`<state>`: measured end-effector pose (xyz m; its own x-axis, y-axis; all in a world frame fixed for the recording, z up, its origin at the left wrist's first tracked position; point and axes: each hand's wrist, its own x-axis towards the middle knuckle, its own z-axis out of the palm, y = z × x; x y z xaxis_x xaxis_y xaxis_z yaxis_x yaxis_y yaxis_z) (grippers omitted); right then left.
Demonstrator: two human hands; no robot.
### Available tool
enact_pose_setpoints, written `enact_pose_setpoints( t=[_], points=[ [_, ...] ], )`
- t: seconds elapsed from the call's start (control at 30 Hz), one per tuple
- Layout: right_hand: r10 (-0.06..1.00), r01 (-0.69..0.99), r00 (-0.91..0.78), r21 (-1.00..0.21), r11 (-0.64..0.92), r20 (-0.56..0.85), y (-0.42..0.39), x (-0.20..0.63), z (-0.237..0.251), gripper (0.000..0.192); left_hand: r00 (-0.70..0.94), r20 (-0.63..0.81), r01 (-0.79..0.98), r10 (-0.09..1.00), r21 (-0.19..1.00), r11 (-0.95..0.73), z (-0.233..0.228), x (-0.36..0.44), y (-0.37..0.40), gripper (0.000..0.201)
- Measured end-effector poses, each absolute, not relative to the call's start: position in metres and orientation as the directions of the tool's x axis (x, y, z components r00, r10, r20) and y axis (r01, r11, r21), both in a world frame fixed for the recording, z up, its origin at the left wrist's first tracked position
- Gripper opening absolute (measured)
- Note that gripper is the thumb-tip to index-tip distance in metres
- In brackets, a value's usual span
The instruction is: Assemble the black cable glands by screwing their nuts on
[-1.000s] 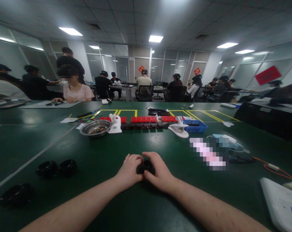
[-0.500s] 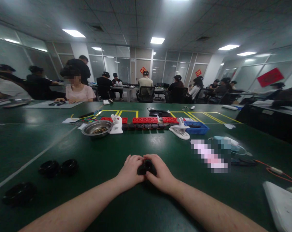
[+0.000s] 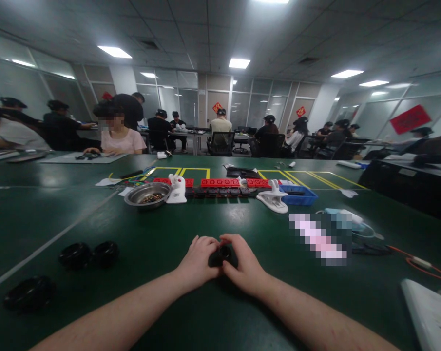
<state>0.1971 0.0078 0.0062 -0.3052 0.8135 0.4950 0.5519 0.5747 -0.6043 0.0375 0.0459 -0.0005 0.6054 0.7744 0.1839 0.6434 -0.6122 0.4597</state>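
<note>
Between my hands is a small black round part (image 3: 225,252) with a dark hole in its middle, close above or on the green table (image 3: 191,317). My left hand (image 3: 200,256) grips its left side, fingers curled over the far edge and thumb near the front. On the other side, my right hand (image 3: 244,261) closes round it with thumb and fingers. Most of the part is hidden by the fingers. Left of my hands lie three thick black rings: a large one (image 3: 29,293), another (image 3: 74,255) and a smaller one (image 3: 105,253).
Further back stand a metal bowl (image 3: 147,196) of small brass-coloured pieces, two white clamps (image 3: 177,190) (image 3: 273,199), red blocks (image 3: 220,183) and a blue tray (image 3: 298,196). A white board (image 3: 430,317) and an orange cable (image 3: 406,253) lie right. A person (image 3: 121,139) sits opposite.
The view has shifted slightly. Both hands stay round the black part, with a small movement of the right fingers; its hole still faces me.
</note>
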Motion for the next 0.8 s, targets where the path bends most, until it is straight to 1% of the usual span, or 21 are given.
enact_pose_setpoints(
  t=[0.07,0.13,0.3,0.43,0.53,0.63,0.8],
  points=[
    [0.804,0.545,-0.314,-0.597,0.588,0.505,0.0065,0.1972,0.0069,0.052,0.600,0.184,0.650,0.779,0.457,-0.608,0.0008,0.0379,0.0448,0.036],
    [0.807,0.565,-0.285,-0.589,0.577,0.517,0.0059,0.1967,0.0077,0.051,0.595,0.181,0.656,0.783,0.453,-0.603,0.0023,0.0382,0.0437,0.031],
    [0.837,0.623,-0.206,-0.592,0.511,0.506,0.0077,0.1941,0.0075,0.045,0.598,0.187,0.654,0.780,0.449,-0.609,0.0044,0.0383,0.0418,0.031],
    [0.848,0.636,-0.219,-0.588,0.499,0.483,0.0089,0.1943,0.0056,0.041,0.599,0.187,0.649,0.778,0.456,-0.609,0.0044,0.0374,0.0420,0.034],
    [0.822,0.589,-0.276,-0.588,0.554,0.498,0.0081,0.1955,0.0051,0.047,0.604,0.173,0.646,0.778,0.465,-0.605,0.0029,0.0371,0.0438,0.037],
    [0.803,0.556,-0.313,-0.588,0.588,0.507,0.0072,0.1961,0.0058,0.051,0.599,0.178,0.653,0.780,0.456,-0.605,0.0009,0.0371,0.0453,0.035],
    [0.828,0.612,-0.236,-0.584,0.533,0.509,0.0082,0.1947,0.0070,0.046,0.600,0.175,0.659,0.781,0.445,-0.606,0.0027,0.0377,0.0437,0.031]
  ],
)
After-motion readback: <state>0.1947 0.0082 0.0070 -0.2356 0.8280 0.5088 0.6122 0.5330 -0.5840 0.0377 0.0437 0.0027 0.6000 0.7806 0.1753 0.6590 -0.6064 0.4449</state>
